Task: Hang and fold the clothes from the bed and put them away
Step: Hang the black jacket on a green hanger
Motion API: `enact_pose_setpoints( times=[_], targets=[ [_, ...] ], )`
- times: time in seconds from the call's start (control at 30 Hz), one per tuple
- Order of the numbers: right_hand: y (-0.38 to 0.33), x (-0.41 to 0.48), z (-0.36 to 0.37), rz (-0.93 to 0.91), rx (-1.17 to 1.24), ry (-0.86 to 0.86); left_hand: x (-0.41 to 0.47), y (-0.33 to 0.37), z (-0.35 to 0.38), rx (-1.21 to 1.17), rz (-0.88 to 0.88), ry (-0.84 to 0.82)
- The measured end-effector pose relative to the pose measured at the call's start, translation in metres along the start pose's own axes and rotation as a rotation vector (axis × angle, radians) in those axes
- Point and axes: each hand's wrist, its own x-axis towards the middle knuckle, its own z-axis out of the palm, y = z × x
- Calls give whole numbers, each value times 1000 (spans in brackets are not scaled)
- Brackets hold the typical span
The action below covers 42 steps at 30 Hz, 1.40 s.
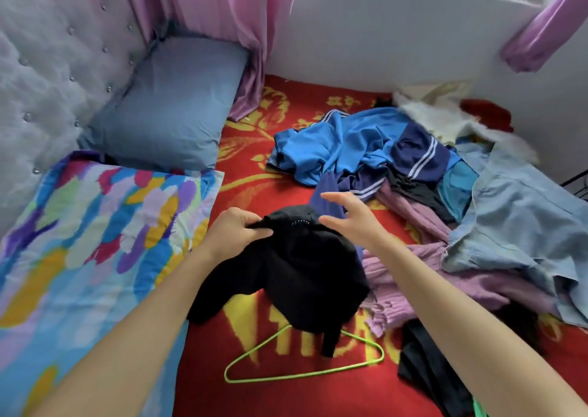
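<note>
the bed [254, 178] is covered by a red blanket with a yellow pattern, and its padded headboard end is on my left. a loose pile of clothes spreads from the far corner by the wall along the foot side of the bed toward the near edge. in it, a pale denim shirt [515, 222] lies on top at the right, a bright blue jacket [337, 143] with navy panels and white stripes sits farther back, and a ribbed lilac sweater [410, 276] is crumpled partly under the denim. at the headboard end lie a many-coloured quilt [89, 241] and a grey-blue pillow [168, 111].

the black garment [296, 267] is lifted off the blanket near the middle of the bed. it is bunched and drooping, with a short row of pale stitches near its top edge and one narrow end hanging down. that end dangles over a lime green wire hanger [302, 375], which lies flat on the blanket close to the near edge.

my left hand [235, 232] pinches the black garment's top edge, thumb against curled fingers, and holds it up. my right hand [353, 216] is wide open, fingers spread and gently curved, just beside the garment's top on the other side. it grips nothing, and i can't tell whether its thumb touches the cloth.
</note>
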Motion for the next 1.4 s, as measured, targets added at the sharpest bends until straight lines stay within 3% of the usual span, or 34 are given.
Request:
enact_pose_setpoints(
  times=[0.1, 0.37, 0.53, 0.67, 0.9, 1.0, 1.17, 1.27, 1.4],
  targets=[
    [-11, -10, 30, -153, -45, -316, -5, -1, 10, 6, 4, -114],
    [8, -11, 38, -179, -26, -283, -13, 15, 13, 4, 43, -205],
    [0, -2, 33, -243, -72, -477, -17, 30, 13, 126, 86, -245],
    [-26, -2, -4, -165, 139, -384, -22, 22, 1, 111, 52, -164],
    [-105, 9, -98, -339, 198, -199, -32, 14, 3, 14, -28, -13],
    [-117, 12, -134, -370, 291, -132, -34, 20, 7, -196, -47, 47],
    [-112, 20, -176, -351, 305, -7, -39, 46, -20, -438, 7, 288],
    [-99, 28, -190, -313, 412, 143, -39, 73, -52, -412, 105, 420],
    [-69, 44, -176, -254, 485, 246, -40, 102, -75, -185, 214, 479]
  ],
)
